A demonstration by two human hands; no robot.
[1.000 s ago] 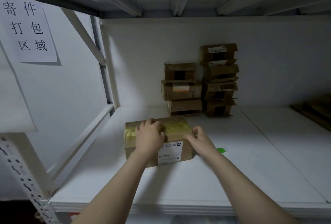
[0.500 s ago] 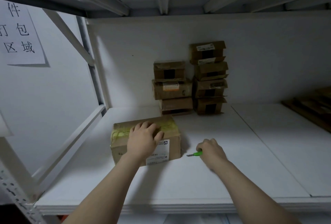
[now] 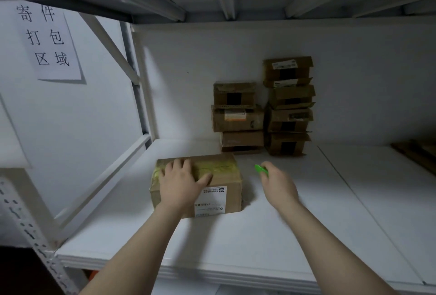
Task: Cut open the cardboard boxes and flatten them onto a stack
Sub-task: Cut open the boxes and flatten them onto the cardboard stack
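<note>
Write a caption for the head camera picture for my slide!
Left hand rests on a taped cardboard box on a white shelf; right hand holds a green cutter beside it.

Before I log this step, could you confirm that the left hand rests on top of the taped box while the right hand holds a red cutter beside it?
Not quite: the cutter in the right hand is green, not red, as the head view shows. The rest stands: the left hand rests on top of the taped box, and the cutter is held beside it.

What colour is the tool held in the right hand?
Bright green; the cutter in the right hand shows best in the head view.
</note>
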